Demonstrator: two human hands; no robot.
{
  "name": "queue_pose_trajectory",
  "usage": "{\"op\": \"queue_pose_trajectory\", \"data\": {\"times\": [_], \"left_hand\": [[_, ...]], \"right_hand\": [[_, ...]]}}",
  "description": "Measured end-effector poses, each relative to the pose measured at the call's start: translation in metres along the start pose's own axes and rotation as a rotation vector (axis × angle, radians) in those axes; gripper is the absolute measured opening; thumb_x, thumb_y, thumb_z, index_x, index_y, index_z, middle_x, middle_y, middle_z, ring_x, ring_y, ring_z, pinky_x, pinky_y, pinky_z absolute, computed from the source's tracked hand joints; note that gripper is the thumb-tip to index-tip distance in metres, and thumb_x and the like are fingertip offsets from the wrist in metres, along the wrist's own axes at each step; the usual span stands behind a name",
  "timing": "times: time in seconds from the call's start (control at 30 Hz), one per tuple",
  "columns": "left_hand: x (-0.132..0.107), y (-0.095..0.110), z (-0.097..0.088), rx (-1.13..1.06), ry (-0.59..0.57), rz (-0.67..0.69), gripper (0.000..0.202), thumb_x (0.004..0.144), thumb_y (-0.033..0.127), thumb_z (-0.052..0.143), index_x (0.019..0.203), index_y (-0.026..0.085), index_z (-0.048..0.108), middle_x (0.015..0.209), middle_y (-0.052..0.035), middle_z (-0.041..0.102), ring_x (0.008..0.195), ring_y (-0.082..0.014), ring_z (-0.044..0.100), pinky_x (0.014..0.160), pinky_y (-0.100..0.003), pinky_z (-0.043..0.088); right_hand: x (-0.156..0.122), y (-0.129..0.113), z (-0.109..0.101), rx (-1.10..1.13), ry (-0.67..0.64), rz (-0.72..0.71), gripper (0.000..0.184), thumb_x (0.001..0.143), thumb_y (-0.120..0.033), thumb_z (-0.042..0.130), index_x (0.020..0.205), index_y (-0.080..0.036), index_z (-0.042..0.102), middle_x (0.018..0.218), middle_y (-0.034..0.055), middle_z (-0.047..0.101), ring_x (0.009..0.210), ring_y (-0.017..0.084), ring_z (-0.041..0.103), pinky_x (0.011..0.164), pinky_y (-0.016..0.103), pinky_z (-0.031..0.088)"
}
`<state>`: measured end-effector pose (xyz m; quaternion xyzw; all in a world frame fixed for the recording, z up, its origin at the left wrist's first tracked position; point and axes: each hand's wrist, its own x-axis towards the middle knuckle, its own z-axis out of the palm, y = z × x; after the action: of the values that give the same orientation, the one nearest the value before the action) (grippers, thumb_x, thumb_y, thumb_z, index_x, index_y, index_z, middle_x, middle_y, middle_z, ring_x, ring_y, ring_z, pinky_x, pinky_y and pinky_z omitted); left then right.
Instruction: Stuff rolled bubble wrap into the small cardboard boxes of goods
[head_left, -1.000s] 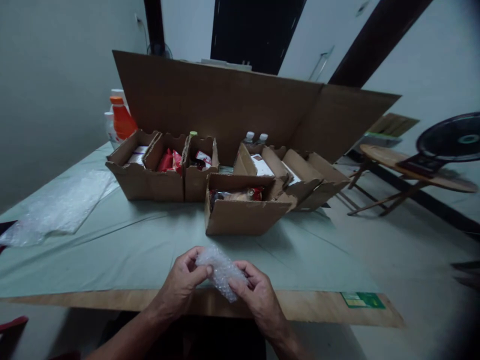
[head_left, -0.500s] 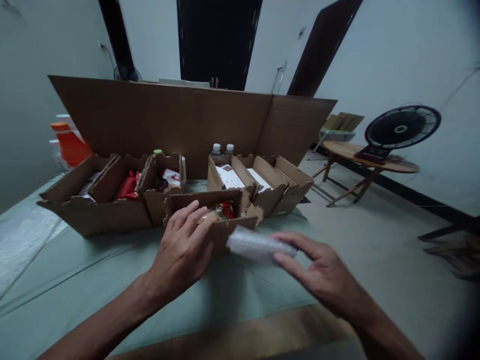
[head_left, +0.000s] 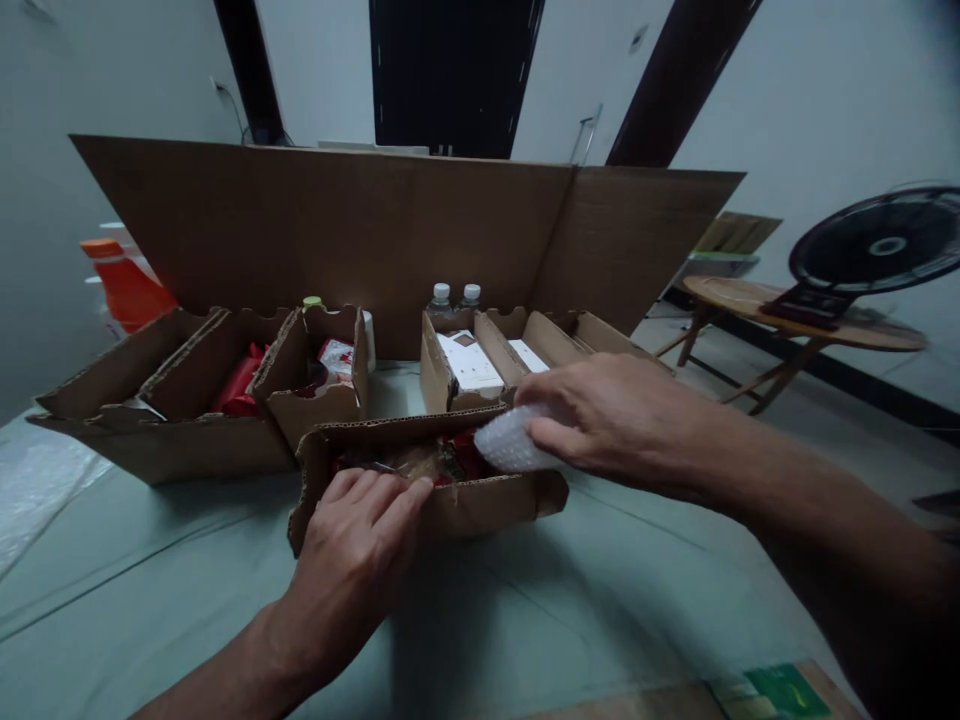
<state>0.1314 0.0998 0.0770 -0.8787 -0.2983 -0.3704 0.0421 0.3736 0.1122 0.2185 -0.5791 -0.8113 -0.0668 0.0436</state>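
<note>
In the head view, a narrow cardboard box [head_left: 480,508] sits on the green cloth in front of the other boxes. Red packaging [head_left: 463,455] and a brownish item show inside it. My left hand [head_left: 360,540] is closed over the near wall of this box, fingers curled over its rim. My right hand [head_left: 581,415] grips a roll of bubble wrap [head_left: 514,440], whose left end dips over the right part of the box. Whether the roll encloses something is hidden.
Behind stand open boxes [head_left: 217,440] with red packets on the left, and boxes [head_left: 439,375] with white cartons on the right. Two capped bottles [head_left: 441,295] stand before a tall cardboard screen [head_left: 360,240]. Loose bubble wrap [head_left: 45,490] lies left. A fan [head_left: 877,250] rests on a round table [head_left: 720,292].
My right hand has brought the bubble wrap roll up and over the narrow box. The box now lies turned more lengthwise and nearer, with my left hand on its near rim.
</note>
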Motion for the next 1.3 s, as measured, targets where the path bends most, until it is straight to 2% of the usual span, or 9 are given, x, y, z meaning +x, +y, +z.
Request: {"op": "queue_pose_trajectory", "data": {"times": [0.17,0.27,0.37,0.47,0.57,0.67,0.83,1.03,1.3], "left_hand": [[-0.004,-0.004,0.001,-0.032,-0.059,-0.009,0.024,0.097,0.008,0.050,0.118,0.014,0.060,0.093,-0.0067,0.068,0.082,-0.0205,0.058,0.079,-0.038,0.042],[-0.002,-0.006,-0.001,-0.068,-0.046,-0.011,0.025,0.094,0.007,0.051,0.117,0.015,0.060,0.093,-0.0068,0.066,0.083,-0.0209,0.057,0.082,-0.040,0.044],[0.008,-0.005,-0.005,-0.096,0.044,-0.026,0.041,0.091,0.008,0.056,0.131,0.016,0.055,0.118,-0.0133,0.063,0.111,-0.0275,0.057,0.098,-0.046,0.045],[0.023,0.000,-0.011,-0.207,0.145,-0.084,0.065,0.088,0.020,0.065,0.147,0.015,0.040,0.145,-0.0180,0.050,0.135,-0.0337,0.046,0.110,-0.048,0.042],[0.037,0.002,-0.016,-0.397,0.046,-0.127,0.048,0.089,0.024,0.065,0.135,0.023,0.054,0.123,-0.0077,0.069,0.109,-0.0238,0.066,0.090,-0.032,0.055],[0.042,0.001,-0.019,-0.457,-0.057,-0.171,0.020,0.090,0.022,0.062,0.109,0.025,0.068,0.088,0.0019,0.075,0.070,-0.0135,0.068,0.064,-0.021,0.053],[0.039,0.003,-0.020,-0.390,-0.011,-0.307,0.014,0.087,0.025,0.064,0.100,0.025,0.070,0.083,0.0041,0.075,0.063,-0.0112,0.067,0.056,-0.017,0.050],[0.036,0.005,-0.016,-0.365,0.025,-0.313,0.015,0.087,0.029,0.065,0.100,0.027,0.070,0.079,0.0062,0.074,0.059,-0.0093,0.065,0.051,-0.014,0.047],[0.035,0.007,-0.016,-0.337,0.035,-0.299,0.015,0.089,0.033,0.064,0.101,0.026,0.070,0.078,0.0052,0.074,0.058,-0.0094,0.066,0.051,-0.012,0.048]], "right_hand": [[0.012,0.006,0.002,0.123,-0.148,-0.177,0.008,0.075,-0.021,0.068,0.070,-0.024,0.073,0.052,-0.0043,0.059,0.043,0.010,0.049,0.045,0.024,0.029],[0.003,0.020,-0.010,0.251,-0.045,-0.092,0.013,0.081,-0.027,0.067,0.085,-0.024,0.078,0.063,-0.0044,0.067,0.051,0.010,0.056,0.049,0.022,0.034],[-0.010,0.024,-0.024,0.388,0.096,0.006,0.025,0.087,-0.039,0.062,0.097,-0.022,0.079,0.069,-0.0043,0.070,0.053,0.008,0.056,0.048,0.019,0.035],[-0.017,0.010,-0.026,0.554,0.024,-0.110,0.026,0.089,-0.038,0.062,0.102,-0.023,0.078,0.079,-0.0043,0.073,0.060,0.008,0.061,0.050,0.017,0.040],[-0.014,0.003,-0.017,0.701,-0.050,-0.255,0.027,0.090,-0.033,0.062,0.113,-0.027,0.074,0.097,-0.0060,0.075,0.082,0.011,0.069,0.066,0.018,0.051],[-0.005,0.035,0.000,0.609,0.088,-0.137,0.043,0.089,-0.038,0.064,0.131,-0.029,0.064,0.118,-0.0033,0.072,0.106,0.018,0.067,0.084,0.028,0.053],[-0.008,0.105,0.070,-0.025,0.098,0.090,0.034,0.078,-0.017,0.073,0.112,-0.021,0.072,0.118,0.0086,0.074,0.112,0.029,0.064,0.090,0.041,0.047],[-0.053,0.095,0.151,-0.346,0.446,0.045,0.028,0.084,-0.002,0.058,0.103,-0.015,0.073,0.108,0.0074,0.077,0.095,0.022,0.065,0.079,0.037,0.037],[-0.069,0.093,0.166,-0.329,0.632,-0.047,0.029,0.089,-0.003,0.051,0.106,-0.014,0.072,0.104,0.0077,0.077,0.097,0.022,0.062,0.083,0.038,0.037]]}}
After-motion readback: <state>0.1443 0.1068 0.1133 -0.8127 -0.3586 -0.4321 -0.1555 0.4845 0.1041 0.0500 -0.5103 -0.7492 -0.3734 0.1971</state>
